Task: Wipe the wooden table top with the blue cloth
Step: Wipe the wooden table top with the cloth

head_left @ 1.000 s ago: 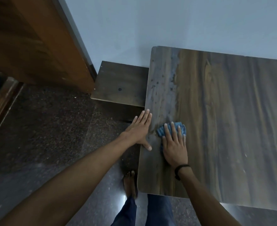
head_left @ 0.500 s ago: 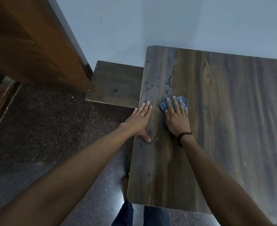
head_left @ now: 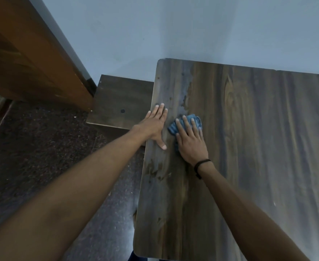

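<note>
A dark wood-grain table top fills the right of the view, with its far edge against the wall. A small crumpled blue cloth lies near the table's left edge. My right hand lies flat on the cloth with fingers straight, pressing it onto the wood. My left hand rests flat on the left edge of the table, fingers straight, just left of the cloth. A wet-looking streak with dark spots runs along the table beyond both hands.
A lower dark wooden surface adjoins the table's left side. A brown wooden door stands at the left. The pale wall is behind the table. Dark speckled floor lies to the left.
My right hand has slid the cloth away from me along the table's left side. My left hand has moved forward with it along the edge.
</note>
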